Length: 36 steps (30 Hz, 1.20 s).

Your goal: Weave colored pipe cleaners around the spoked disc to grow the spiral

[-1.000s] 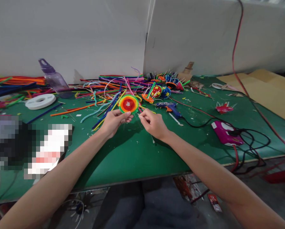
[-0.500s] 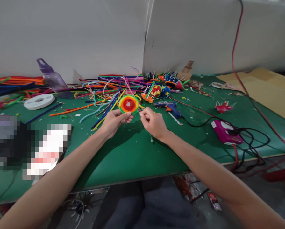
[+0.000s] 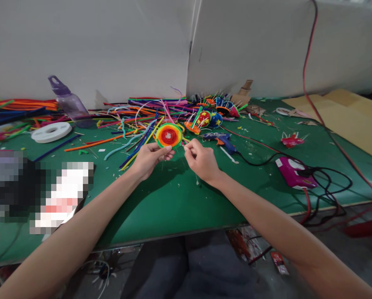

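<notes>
A round disc of coiled pipe cleaners (image 3: 168, 136), red in the middle with orange, yellow and green rings, is pinched at its lower edge by my left hand (image 3: 152, 158). A pale patch marks its centre. Close by on the right, my right hand (image 3: 200, 160) has its fingers pinched together near the disc's edge; whatever lies between them is too small to make out. Behind the disc lie loose pipe cleaners (image 3: 142, 143). A blue glue gun (image 3: 222, 140) rests on the green table (image 3: 161, 207) just beyond my right hand.
A white spool (image 3: 51, 133), a tilted purple bottle (image 3: 72, 104) and a blurred-out phone (image 3: 64, 195) lie to the left. Starry pipe-cleaner pieces (image 3: 203, 119) are at the back. A magenta power socket (image 3: 294, 171) with tangled cables sits right, and a red-black cable (image 3: 304, 70) hangs down.
The disc has tipped and shifted very slightly, and my right hand has moved a few pixels to the right. Everything else looks the same.
</notes>
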Motion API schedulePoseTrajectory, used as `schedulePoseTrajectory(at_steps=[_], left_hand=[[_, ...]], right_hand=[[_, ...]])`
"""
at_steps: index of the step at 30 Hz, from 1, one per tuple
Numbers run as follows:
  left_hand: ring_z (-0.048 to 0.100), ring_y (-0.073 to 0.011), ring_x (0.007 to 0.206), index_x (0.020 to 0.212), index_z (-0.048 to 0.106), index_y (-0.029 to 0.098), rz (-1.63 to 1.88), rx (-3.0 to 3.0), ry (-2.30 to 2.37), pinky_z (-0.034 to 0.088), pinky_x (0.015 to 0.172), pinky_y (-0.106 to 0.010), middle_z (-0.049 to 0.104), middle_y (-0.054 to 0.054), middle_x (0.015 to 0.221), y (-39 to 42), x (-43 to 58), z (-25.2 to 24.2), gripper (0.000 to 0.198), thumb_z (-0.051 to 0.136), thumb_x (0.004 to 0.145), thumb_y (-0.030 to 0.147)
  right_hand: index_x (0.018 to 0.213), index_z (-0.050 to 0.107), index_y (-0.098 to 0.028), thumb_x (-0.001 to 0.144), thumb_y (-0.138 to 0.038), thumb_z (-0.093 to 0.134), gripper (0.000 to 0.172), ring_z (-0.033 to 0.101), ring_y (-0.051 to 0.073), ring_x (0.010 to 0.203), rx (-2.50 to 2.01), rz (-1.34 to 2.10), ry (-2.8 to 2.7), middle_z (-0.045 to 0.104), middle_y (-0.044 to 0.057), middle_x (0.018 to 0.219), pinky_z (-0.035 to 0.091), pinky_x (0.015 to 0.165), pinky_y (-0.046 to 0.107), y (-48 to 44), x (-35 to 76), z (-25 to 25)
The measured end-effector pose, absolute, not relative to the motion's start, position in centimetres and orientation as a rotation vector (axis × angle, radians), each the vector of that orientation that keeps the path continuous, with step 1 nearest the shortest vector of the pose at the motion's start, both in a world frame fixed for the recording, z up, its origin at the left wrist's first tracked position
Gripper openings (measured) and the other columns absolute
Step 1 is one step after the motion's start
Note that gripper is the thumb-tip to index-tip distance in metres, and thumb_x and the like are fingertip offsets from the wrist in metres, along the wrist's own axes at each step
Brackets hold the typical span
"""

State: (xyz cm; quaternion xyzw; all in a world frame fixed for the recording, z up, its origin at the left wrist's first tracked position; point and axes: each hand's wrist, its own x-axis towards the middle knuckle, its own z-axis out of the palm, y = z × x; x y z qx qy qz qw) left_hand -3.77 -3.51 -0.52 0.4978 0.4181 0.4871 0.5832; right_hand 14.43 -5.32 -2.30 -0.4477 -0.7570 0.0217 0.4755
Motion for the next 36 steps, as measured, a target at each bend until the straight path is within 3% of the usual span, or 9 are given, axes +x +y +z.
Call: schedulePoseTrajectory(at_steps=[15,29,36], left_hand=[[0.066,-0.0138,0.063,0.067,0.069,0.011,1.146,1.175,0.954,0.055,0.07,-0.03,0.072,-0.008,0.069,-3.6,-3.7,-0.4,0.028,0.085,0.06,0.034],[0.065,-0.0129,0.064,0.072,0.071,0.011,1.171,1.172,0.986,0.054,0.071,-0.029,0.072,-0.008,0.071,-3.3,-4.4,-0.5,0.028,0.084,0.061,0.033],[0.064,-0.0126,0.062,0.07,0.071,0.012,1.263,1.213,0.996,0.053,0.069,-0.029,0.072,-0.006,0.069,-3.3,-4.2,-0.6,0.026,0.083,0.062,0.034]], right_hand=[[0.078,0.047,-0.022,0.09,-0.022,0.044,0.012,0.05,0.011,0.044,-1.084,0.008,-1.822,0.055,-0.004,0.052,0.033,0.05,0.025,-5.5,14.3,-2.4],[0.075,0.046,-0.023,0.089,-0.022,0.046,0.014,0.042,0.01,0.039,-1.078,0.025,-1.68,0.048,-0.006,0.047,0.032,0.047,0.026,-5.1,15.3,-1.9],[0.076,0.06,-0.02,0.087,-0.027,0.056,0.013,0.055,0.013,0.055,-1.195,-0.062,-1.963,0.064,0.001,0.064,0.035,0.053,0.027,-4.9,15.1,-2.0]])
